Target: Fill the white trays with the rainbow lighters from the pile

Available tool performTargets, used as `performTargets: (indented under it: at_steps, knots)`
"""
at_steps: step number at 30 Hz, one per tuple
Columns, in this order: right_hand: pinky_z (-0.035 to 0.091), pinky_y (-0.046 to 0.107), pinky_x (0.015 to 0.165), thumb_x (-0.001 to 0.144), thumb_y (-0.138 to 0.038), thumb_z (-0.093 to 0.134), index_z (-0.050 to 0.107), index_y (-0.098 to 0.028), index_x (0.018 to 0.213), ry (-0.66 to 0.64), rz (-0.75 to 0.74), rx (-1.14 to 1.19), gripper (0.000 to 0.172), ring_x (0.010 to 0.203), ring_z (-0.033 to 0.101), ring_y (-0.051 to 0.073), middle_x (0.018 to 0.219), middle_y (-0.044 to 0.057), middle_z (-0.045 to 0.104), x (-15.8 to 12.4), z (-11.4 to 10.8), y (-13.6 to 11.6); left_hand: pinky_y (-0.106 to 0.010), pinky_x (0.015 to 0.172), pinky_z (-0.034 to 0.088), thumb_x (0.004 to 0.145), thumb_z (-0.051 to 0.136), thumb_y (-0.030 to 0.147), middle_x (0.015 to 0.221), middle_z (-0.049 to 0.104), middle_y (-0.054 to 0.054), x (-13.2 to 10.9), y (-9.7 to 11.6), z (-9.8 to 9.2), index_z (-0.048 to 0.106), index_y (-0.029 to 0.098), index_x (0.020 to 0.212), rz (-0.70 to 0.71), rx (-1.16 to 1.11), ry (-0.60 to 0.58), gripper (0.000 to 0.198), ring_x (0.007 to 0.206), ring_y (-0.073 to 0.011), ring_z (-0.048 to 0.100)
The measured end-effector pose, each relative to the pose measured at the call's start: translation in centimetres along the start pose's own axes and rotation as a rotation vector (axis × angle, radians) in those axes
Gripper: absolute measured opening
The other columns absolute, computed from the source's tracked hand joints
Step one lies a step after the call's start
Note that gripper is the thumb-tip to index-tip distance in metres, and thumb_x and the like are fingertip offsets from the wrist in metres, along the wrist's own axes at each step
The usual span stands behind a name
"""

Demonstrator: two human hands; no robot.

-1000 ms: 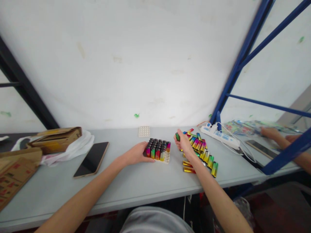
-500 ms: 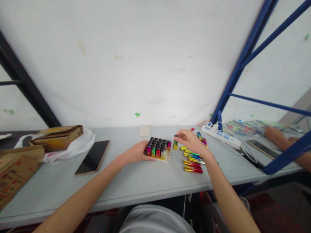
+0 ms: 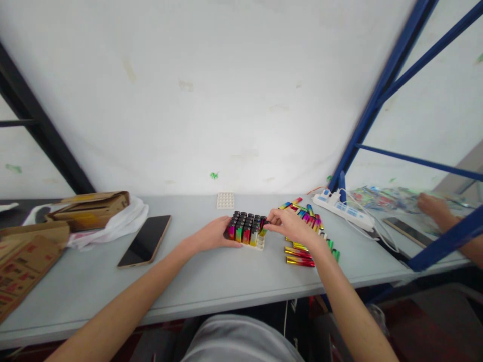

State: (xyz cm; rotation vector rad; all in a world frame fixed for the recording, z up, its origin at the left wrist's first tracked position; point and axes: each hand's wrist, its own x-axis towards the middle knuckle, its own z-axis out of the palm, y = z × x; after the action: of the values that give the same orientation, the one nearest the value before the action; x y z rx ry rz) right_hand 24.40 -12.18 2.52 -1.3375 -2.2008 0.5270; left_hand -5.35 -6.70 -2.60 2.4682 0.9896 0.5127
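Rows of upright lighters (image 3: pixel 246 235) with black tops and shiny coloured bodies stand in a white holed tray (image 3: pixel 260 246). My left hand (image 3: pixel 218 234) is wrapped round the left side of this block, fingers behind and thumb along the front. At the block's right edge, my right hand (image 3: pixel 284 224) pinches the black top of a yellow-green lighter (image 3: pixel 263 230), which is low over the tray beside the others; whether it sits in a hole I cannot tell. More shiny lighters (image 3: pixel 300 256) lie in a loose pile under and right of my right hand.
A second white holed tray (image 3: pixel 225 200) lies near the wall. A phone (image 3: pixel 145 241), a white plastic bag (image 3: pixel 132 221) and cardboard boxes (image 3: pixel 90 213) are at left. A power strip (image 3: pixel 344 211) lies right, by a blue frame (image 3: pixel 372 110). Another person's hand (image 3: pixel 433 208) is beyond it.
My right hand has moved left with the yellow-green lighter, from above the pile to the block's right edge. The left hand stays at the block.
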Motion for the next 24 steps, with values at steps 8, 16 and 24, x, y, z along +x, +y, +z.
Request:
performTargets:
  at_steps: [8, 16, 24]
  knots:
    - [0.049, 0.031, 0.070, 0.092, -0.038, 0.081, 0.073, -0.019, 0.091, -0.018, 0.076, -0.140, 0.021, 0.074, 0.072, 0.022, 0.081, 0.006, 0.080, 0.0, -0.2, 0.2, -0.044, 0.100, 0.055, 0.075, 0.085, 0.068, 0.120, 0.075, -0.011, 0.0, -0.4, 0.2, 0.068, 0.019, 0.123, -0.017, 0.036, 0.010, 0.070, 0.111, -0.0362, 0.070]
    - [0.055, 0.038, 0.090, 0.101, -0.025, 0.062, 0.079, -0.016, 0.107, 0.195, 0.191, -0.265, 0.020, 0.094, 0.076, 0.026, 0.105, 0.014, 0.082, -0.3, -2.8, 7.8, -0.043, 0.104, 0.054, 0.076, 0.082, 0.073, 0.120, 0.074, -0.011, -0.1, -0.2, 0.0, 0.069, 0.019, 0.119, 0.006, 0.034, 0.011, 0.070, 0.113, -0.0354, 0.070]
    - [0.047, 0.043, 0.113, 0.088, -0.010, 0.069, 0.080, -0.019, 0.121, -0.092, 0.069, -0.326, 0.036, 0.126, 0.069, 0.029, 0.133, 0.014, 0.076, -0.7, -1.9, 10.2, -0.044, 0.105, 0.054, 0.076, 0.082, 0.071, 0.121, 0.074, -0.012, -0.1, 0.0, -0.1, 0.068, 0.019, 0.121, -0.012, 0.038, 0.001, 0.070, 0.114, -0.0355, 0.069]
